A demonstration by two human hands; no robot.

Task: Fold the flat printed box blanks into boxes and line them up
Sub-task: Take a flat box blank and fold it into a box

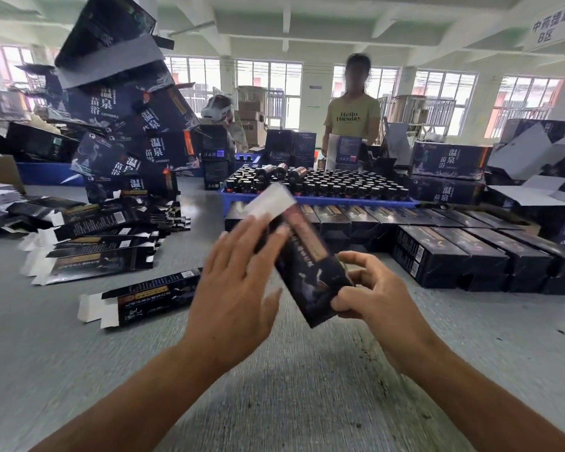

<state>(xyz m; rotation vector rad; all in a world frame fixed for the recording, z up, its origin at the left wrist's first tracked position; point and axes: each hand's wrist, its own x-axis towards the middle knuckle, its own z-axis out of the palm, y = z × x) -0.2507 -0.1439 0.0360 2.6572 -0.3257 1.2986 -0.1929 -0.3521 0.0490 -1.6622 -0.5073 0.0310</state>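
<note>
Grey table (307, 386) in workshop: folded boxes (470, 252) lined up at right, flat blanks (92, 233) heaped at left, plenty left. Right hand (369, 288) pinches half-formed box (307, 265) at lower end, mid-air over table; left hand (238, 278) spread, fingertips against its side.

I counted two hands, left (238, 282) and right (369, 295), one half-folded box (304, 256) between them, one flat blank (144, 296) lying alone, one blue tray (320, 200) of bottles, and two other people (353, 115). The piled blanks were too many to count.
</note>
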